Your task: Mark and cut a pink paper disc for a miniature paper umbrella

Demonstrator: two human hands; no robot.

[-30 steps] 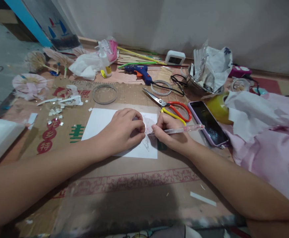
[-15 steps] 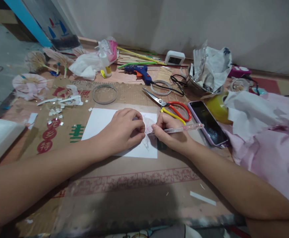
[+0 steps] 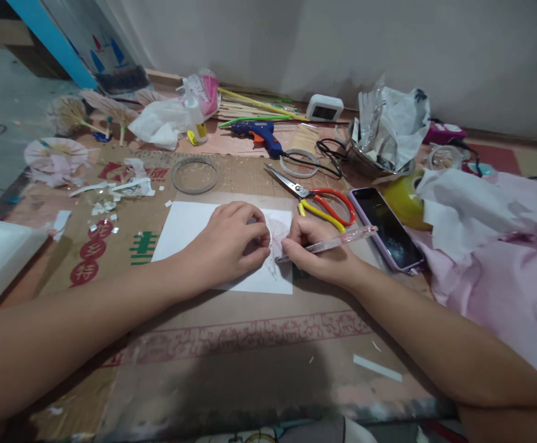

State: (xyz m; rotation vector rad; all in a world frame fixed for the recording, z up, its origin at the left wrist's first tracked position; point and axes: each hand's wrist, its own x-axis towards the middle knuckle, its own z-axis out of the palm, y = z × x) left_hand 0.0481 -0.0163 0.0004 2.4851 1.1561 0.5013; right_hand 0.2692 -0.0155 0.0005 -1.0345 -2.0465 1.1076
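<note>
My left hand (image 3: 229, 246) rests with curled fingers on a white sheet of paper (image 3: 182, 227), pressing down a small pink folded paper wedge (image 3: 275, 237). My right hand (image 3: 317, 249) grips a clear pink pen (image 3: 342, 241) whose tip touches the wedge's lower right edge. Both hands meet over the sheet's right half, and the sheet lies on printed cardboard (image 3: 231, 335).
Red and yellow scissors (image 3: 317, 200) and a phone (image 3: 385, 227) lie just beyond my right hand. Pink and white tissue paper (image 3: 494, 246) is piled at the right. A blue glue gun (image 3: 259, 132), tape rings (image 3: 195, 175), a glue bottle (image 3: 195, 120) and small paper umbrellas (image 3: 56, 157) stand farther back.
My right hand has shifted slightly down and left, and the pen tip has moved down the wedge's edge. The left hand has stayed in place.
</note>
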